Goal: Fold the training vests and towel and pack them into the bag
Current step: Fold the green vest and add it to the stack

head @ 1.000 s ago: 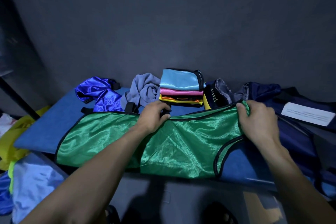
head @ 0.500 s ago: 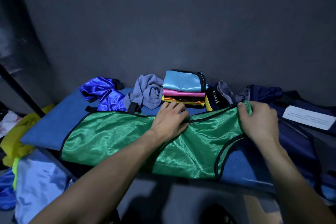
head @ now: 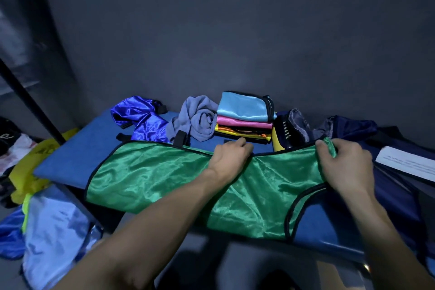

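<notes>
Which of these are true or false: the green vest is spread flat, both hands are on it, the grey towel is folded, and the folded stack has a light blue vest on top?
1. The shiny green satin vest with black trim lies spread on the blue padded surface. True.
2. Only one hand touches the green vest. False: the left hand rests on its top edge and the right hand pinches its right corner.
3. The grey towel is neatly folded. False: it lies crumpled beside the stack.
4. The light blue folded vest tops the stack, above the pink folded vest. True.
</notes>
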`<state>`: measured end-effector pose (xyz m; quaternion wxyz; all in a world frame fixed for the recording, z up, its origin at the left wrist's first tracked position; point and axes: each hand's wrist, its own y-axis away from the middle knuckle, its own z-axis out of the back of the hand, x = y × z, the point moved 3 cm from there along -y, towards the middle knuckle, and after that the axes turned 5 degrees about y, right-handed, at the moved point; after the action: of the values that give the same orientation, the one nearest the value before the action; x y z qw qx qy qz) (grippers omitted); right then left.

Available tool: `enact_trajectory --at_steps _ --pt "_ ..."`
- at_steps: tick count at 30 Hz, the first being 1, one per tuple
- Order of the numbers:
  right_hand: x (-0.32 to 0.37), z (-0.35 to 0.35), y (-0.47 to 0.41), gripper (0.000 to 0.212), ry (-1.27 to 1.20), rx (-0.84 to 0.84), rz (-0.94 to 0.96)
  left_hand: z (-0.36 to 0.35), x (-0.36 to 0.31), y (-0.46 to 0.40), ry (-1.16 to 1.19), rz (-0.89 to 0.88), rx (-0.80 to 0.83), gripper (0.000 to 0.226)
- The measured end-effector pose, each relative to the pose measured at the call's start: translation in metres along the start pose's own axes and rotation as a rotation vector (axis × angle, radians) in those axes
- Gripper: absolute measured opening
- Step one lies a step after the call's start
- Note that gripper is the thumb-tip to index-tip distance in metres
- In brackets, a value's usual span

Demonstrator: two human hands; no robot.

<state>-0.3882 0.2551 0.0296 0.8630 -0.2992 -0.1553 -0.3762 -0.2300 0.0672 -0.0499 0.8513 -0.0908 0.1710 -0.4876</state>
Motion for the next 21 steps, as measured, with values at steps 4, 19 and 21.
enact_trajectory --at_steps 4,19,21 --pt "0.001 0.005 -0.003 0.050 -0.064 -0.009 -0.018 -0.002 0.000 0.003 0.079 -0.072 0.008 0.012" --pt "0.026 0.014 -0.001 0.065 -0.352 0.038 -0.188 0.047 0.078 0.097 -0.177 0.091 0.025 0.046" --pt "0.040 0.014 -0.001 0.066 -0.385 0.071 -0.149 0.048 0.090 0.100 -0.134 0.147 0.137 0.055"
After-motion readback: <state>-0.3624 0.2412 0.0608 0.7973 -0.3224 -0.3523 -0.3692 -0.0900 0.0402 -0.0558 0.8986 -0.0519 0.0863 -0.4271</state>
